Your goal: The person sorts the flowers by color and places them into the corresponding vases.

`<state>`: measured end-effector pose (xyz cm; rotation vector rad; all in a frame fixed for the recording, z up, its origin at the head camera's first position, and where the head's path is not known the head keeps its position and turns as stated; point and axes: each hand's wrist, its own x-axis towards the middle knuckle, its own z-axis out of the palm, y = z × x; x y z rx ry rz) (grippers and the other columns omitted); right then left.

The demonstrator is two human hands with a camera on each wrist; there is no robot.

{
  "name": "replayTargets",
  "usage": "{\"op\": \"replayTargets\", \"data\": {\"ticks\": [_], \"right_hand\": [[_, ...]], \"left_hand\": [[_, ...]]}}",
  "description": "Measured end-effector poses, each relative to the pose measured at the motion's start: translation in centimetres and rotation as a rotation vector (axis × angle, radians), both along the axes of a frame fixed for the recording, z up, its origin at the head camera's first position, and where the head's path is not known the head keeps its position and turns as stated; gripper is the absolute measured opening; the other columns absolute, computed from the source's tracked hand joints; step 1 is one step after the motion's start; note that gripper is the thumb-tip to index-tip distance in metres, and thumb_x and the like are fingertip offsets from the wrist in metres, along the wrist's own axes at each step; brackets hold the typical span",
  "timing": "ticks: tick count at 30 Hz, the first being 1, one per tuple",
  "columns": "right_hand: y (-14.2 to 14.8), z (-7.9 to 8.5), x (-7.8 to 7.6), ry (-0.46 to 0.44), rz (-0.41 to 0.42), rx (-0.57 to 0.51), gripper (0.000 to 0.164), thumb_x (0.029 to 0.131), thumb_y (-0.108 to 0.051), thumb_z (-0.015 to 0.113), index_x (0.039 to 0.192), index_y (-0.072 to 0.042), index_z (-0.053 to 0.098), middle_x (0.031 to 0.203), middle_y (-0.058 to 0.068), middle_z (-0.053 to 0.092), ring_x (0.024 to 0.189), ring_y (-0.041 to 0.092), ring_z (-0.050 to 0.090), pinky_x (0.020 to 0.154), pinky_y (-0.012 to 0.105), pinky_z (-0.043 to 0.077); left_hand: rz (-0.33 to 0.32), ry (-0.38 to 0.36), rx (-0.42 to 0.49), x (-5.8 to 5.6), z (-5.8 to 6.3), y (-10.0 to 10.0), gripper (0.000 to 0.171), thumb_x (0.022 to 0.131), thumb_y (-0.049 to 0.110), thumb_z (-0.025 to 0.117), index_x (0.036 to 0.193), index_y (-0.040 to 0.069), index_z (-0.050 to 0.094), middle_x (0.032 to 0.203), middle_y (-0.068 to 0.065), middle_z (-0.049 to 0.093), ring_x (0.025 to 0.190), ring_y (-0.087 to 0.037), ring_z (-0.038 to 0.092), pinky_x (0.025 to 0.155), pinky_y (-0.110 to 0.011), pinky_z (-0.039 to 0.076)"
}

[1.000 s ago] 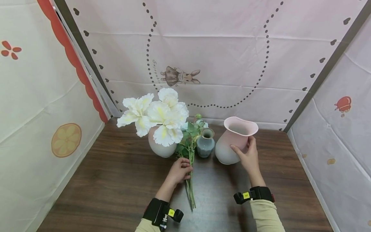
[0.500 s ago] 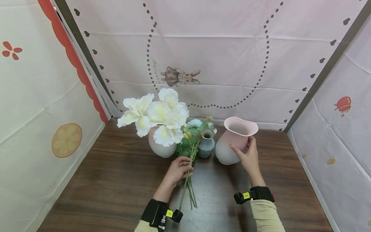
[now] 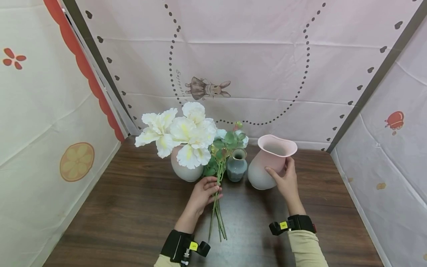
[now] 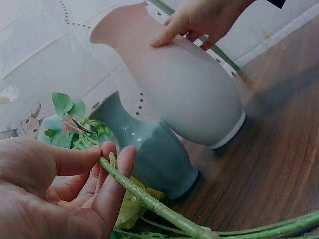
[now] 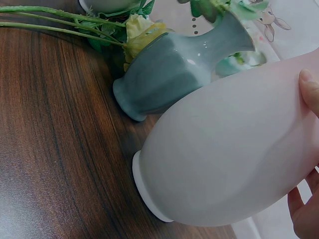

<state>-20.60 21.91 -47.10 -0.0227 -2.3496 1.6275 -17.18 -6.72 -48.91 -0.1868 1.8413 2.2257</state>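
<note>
My left hand [image 3: 204, 193] pinches the green stems of a small flower bunch [image 3: 227, 142], its leafy heads raised in front of the blue vase [image 3: 236, 165]. In the left wrist view my thumb and fingers [image 4: 107, 164] close on one stem [image 4: 149, 201]. My right hand [image 3: 284, 178] grips the side of the pink vase [image 3: 268, 160], which stands on the wooden table [image 3: 133, 207]. The right wrist view shows the pink vase [image 5: 229, 154] close up beside the blue vase [image 5: 169, 74].
A pale round vase [image 3: 185, 168] with large white flowers [image 3: 180, 131] stands left of the blue vase. Printed fabric walls [image 3: 250, 66] enclose the table on three sides. Bare tabletop lies at the front left and right.
My left hand has lifted the flower bunch off the table and tilted it up, so its heads now rise higher beside the blue vase. The right hand has stayed on the pink vase.
</note>
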Motion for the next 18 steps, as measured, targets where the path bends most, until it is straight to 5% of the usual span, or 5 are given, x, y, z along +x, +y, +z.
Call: {"op": "replayTargets", "data": {"ticks": [18], "right_hand": [[0.1, -0.2, -0.2, 0.011, -0.001, 0.009, 0.079, 0.089, -0.016, 0.076, 0.149, -0.001, 0.027, 0.153, 0.020, 0.036, 0.145, 0.037, 0.034, 0.122, 0.058, 0.025]], "left_hand": [[0.016, 0.074, 0.065, 0.3, 1.9, 0.6, 0.032, 0.096, -0.007, 0.055, 0.128, -0.006, 0.050, 0.106, -0.011, 0.062, 0.093, -0.014, 0.068, 0.088, -0.037, 0.061]]}}
